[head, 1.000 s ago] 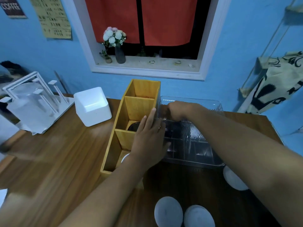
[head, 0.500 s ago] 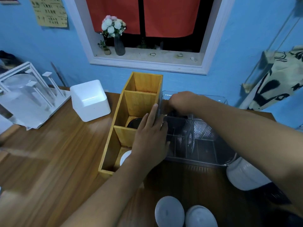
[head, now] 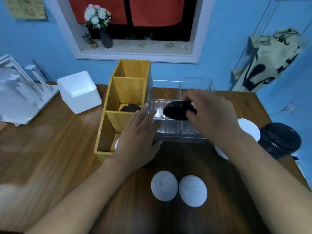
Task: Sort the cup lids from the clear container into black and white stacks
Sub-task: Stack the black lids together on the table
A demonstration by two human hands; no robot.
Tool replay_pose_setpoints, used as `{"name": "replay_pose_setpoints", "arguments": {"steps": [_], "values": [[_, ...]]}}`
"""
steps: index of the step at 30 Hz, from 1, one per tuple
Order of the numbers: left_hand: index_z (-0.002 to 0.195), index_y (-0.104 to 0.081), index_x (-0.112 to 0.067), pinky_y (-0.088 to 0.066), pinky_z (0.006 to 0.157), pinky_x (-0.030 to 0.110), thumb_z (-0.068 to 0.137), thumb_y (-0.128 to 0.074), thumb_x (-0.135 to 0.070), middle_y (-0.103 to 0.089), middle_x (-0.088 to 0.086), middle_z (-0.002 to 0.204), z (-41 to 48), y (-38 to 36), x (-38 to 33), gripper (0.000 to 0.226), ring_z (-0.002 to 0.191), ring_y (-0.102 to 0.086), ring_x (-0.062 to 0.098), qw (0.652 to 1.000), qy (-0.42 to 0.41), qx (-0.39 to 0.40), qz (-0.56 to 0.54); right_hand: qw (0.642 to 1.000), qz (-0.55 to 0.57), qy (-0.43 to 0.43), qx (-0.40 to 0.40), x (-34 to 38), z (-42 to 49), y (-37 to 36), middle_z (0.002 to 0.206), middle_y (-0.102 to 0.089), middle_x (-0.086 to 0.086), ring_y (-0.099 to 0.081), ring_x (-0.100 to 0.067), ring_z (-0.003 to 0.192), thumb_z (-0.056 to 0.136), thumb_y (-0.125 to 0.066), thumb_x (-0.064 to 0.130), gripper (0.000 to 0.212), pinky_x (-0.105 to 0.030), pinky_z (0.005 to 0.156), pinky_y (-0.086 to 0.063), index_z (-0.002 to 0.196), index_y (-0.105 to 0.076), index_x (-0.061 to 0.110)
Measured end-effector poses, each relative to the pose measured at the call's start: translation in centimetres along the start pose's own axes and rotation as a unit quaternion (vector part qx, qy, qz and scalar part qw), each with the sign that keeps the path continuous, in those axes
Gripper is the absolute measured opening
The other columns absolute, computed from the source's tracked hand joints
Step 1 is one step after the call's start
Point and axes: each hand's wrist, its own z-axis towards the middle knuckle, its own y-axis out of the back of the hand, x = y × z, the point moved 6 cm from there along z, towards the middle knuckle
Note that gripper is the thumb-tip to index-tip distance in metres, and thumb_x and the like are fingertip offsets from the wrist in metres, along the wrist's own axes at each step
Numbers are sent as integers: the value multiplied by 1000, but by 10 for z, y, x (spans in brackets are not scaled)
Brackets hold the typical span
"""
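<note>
The right hand (head: 212, 115) is gripping a round black plastic cup lid (head: 176, 110) between curled fingers and thumb, holding it tilted above the ribbed floor of the clear plastic container (head: 175, 136), inside its walls. The left hand (head: 140, 132) is lying with its fingers straight and close together, holding nothing, its fingertips resting at the seam where the container's left wall is meeting the tall yellow wooden three-compartment organiser (head: 118, 92).

A second black lid (head: 130, 108) is sitting in the organiser's middle compartment. In the near compartment a white sliver (head: 116, 143), probably a white lid, is peeking out beside the left wrist; most of it is hidden.

On the brown wooden table (head: 50, 149), two round white plastic lids (head: 164, 185) are lying side by side, nearly touching, near the person. To the right of the container, a stack of black lids (head: 280, 141) is standing just beside a pile of white lids (head: 249, 129), which the right forearm is partly covering. A white square box (head: 79, 92) is sitting left of the organiser.
</note>
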Motion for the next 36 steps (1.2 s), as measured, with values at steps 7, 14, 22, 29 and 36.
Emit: {"name": "replay_pose_setpoints", "arguments": {"steps": [7,14,22,29,36], "values": [[146,-53,-25,-16,123,39,96,-56,-57,-41,0,161,-70,-33,-50,60,156,-17,22,995,-55,62,-51,998,23,-52,-6,-30,-158,-57,95,-68,4,-65,-20,80,70,-83,12,40,-28,53,-48,104,-66,22],[159,-30,-28,-10,124,28,97,-45,-69,-24,-9,168,-110,-70,-84,76,156,-13,11,978,-28,143,-148,997,-21,-63,-43,-53,-230,-71,111,-67,-3,-61,-26,96,72,-77,0,35,-34,62,-52,104,-67,9],[149,-50,-16,-27,124,35,92,-60,-60,-45,1,156,-126,-78,-100,73,148,-34,20,985,9,83,-151,996,17,-72,51,-72,-269,-73,134,-56,-2,-56,-24,114,85,-73,24,39,-42,82,-55,121,-63,12],[156,-39,-22,-15,127,45,92,-59,-64,-39,-4,160,-121,-72,-110,79,152,-26,17,987,31,70,-141,992,75,-49,89,-72,-258,-60,140,-48,4,-46,-18,127,85,-71,34,52,-35,101,-46,133,-54,22],[152,-46,-25,-9,128,50,92,-55,-68,-48,-10,154,-107,-76,-128,74,151,-29,12,987,16,77,-142,955,152,-5,255,-77,-229,-77,158,-24,17,-19,-5,145,92,-65,44,70,-39,118,-31,151,-29,39]]}}
